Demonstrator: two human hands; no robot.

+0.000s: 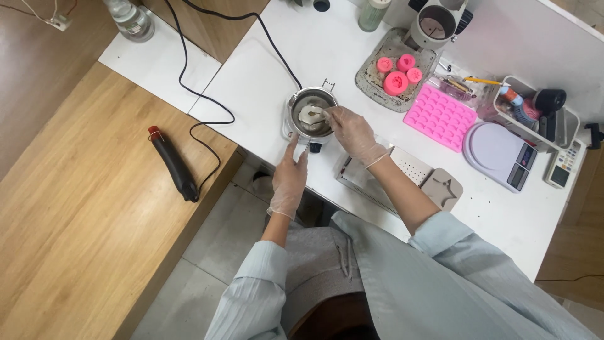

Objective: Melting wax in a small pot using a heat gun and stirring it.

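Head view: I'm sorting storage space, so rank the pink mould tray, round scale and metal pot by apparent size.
1. Pink mould tray and round scale: look alike, unranked.
2. Metal pot, smallest; left hand steadies it.

The metal pot (313, 113) stands on the white table (270, 69), silicone mould (439, 117) to its right.

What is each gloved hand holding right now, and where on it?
The right hand pinches a small stirring tool over the round metal melting pot; where on the tool cannot be told. The left hand steadies the pot's near outer wall with its fingertips.
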